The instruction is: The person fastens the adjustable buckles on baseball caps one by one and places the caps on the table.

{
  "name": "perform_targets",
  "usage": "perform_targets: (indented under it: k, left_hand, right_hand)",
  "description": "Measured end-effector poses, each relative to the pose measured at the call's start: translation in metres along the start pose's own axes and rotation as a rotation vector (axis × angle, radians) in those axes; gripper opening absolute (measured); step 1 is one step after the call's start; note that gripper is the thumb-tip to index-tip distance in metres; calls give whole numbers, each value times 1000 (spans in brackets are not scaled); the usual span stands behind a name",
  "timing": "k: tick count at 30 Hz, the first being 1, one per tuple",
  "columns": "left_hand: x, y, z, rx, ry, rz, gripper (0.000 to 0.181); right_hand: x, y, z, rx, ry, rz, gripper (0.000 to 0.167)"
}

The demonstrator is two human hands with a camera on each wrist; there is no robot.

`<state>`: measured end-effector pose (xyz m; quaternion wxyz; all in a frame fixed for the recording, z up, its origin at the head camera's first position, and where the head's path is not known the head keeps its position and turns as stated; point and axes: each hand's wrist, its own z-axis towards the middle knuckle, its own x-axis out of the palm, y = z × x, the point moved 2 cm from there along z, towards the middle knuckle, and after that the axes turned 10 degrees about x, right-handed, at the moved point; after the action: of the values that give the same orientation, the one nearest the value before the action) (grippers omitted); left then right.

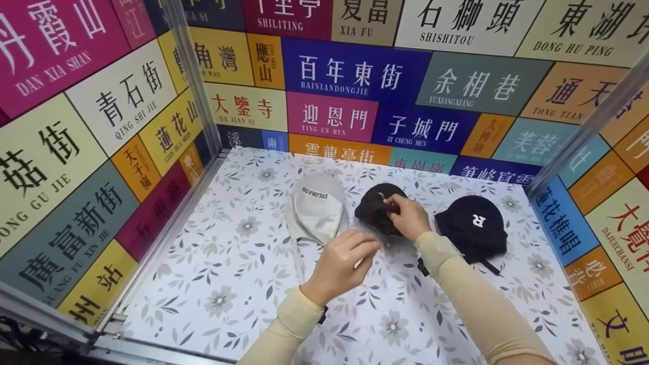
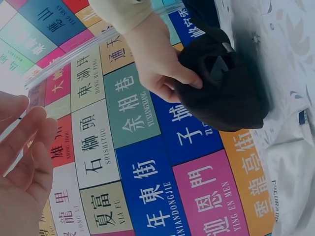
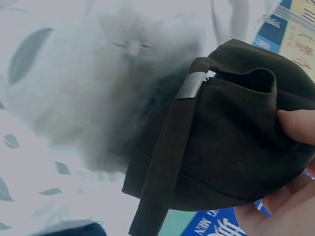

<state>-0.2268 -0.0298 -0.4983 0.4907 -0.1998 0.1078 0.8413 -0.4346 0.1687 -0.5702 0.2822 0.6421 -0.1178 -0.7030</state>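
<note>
In the head view a dark brown cap (image 1: 374, 207) is pinched at its right side by the right hand (image 1: 411, 217). The right wrist view shows this cap (image 3: 231, 142) close up, with its strap and metal buckle; the thumb of the right hand (image 3: 295, 196) presses on the fabric. The left hand (image 1: 340, 263) hovers in front of the light cap, fingers loosely bent and holding nothing. Across the left wrist view, the left hand (image 2: 24, 162) is apart from the brown cap (image 2: 221, 88), which the right hand (image 2: 160, 61) grips.
A light grey cap (image 1: 317, 205) with dark lettering lies to the left, its strap trailing forward. On the right lies a black cap (image 1: 471, 228) with a white letter. Panels of coloured signs (image 1: 355, 66) and metal posts (image 1: 583, 132) border the flower-patterned table surface (image 1: 218, 304).
</note>
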Motion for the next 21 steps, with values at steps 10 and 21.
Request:
perform_targets:
  k: [10,21]
  left_hand:
    - [-4,0,-6,-18,-2,20,16]
    - [-7,1,-6,-18,3,21,16]
  right_hand:
    - [31,-15,-4,7,45,-54,24]
    - [53,-23,-8,-34,59,-98,23]
